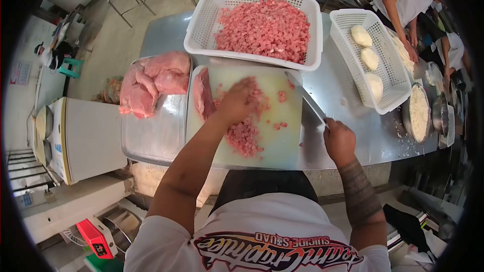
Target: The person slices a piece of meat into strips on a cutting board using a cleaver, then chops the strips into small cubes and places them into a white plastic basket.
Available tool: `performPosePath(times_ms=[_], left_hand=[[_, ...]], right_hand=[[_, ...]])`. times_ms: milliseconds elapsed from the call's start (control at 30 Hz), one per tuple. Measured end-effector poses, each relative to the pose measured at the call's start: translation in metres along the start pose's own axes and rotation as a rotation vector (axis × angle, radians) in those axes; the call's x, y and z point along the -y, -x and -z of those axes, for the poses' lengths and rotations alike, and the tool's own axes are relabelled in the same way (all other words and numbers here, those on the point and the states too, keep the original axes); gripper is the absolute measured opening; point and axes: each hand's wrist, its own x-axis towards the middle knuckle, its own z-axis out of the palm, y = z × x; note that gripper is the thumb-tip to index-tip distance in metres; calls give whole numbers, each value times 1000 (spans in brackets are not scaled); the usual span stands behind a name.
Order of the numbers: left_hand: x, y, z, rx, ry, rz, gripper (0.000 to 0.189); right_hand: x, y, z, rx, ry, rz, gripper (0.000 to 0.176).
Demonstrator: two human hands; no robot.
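My right hand (339, 142) is wrapped round the handle of a knife (311, 100). Its long blade slants up and left past the right edge of the white cutting board (287, 146). Over the board, my left hand (239, 102) is among diced pink meat (244, 137). Motion smears its fingers, so I cannot make out whether they hold anything. A long strip of raw meat (202, 94) lies along the board's left side. A few loose cubes (281, 126) sit to the right of the pile.
A white perforated basket (201, 40) of diced meat stands behind the board. Large raw cuts (151, 80) rest on a metal tray (151, 143) at left. Another basket (348, 50) holds pale dough-like lumps, near a bowl of whitish shreds (419, 113). A co-worker's arm (395, 12) reaches in at right.
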Motion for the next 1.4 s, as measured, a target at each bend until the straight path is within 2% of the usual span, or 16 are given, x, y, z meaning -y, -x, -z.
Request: performPosePath(times_ms=[100,133,333,433,467,500,600,700,733,833,900,1033,1133,1233,1333,1400], left_hand=[[-39,24,10,49,345,60,66],[-44,34,12,-30,281,2,60],[-33,122,8,-509,183,178,55],[-51,154,-4,-461,4,189,69],[-50,162,-17,-392,18,200,100],[-61,163,-22,-344,-16,173,109],[-91,154,-39,-198,-116,117,139],[-100,142,-60,-300,-57,125,136],[-104,137,-66,-318,-75,134,135],[-119,125,-83,-353,-155,176,128],[-132,116,-88,-361,-245,227,120],[-143,103,-96,-481,-291,246,104],[-135,102,-102,-538,-299,239,98],[-129,105,-102,-575,-260,232,94],[-134,104,-99,-592,-249,224,91],[-142,103,-93,-590,-234,222,89]], right_hand=[[15,-31,-17,41,-17,94,20],[22,-42,-25,46,-44,138,19],[66,-51,-36,190,-113,366,15],[65,-29,-15,269,-191,356,17],[55,-21,-10,250,-275,326,18],[44,-12,-6,232,-357,294,19],[5,8,4,387,-784,-117,20],[-39,27,-3,566,-957,-381,20],[-47,35,-11,569,-953,-406,22],[-39,52,-33,593,-1064,-362,28],[-16,53,-45,700,-1118,-365,32],[55,53,-69,725,-1044,-284,23],[88,55,-76,744,-1070,-251,23],[86,50,-78,753,-1178,-133,24],[82,46,-68,803,-1312,-110,24],[79,49,-64,825,-1285,-146,24]])
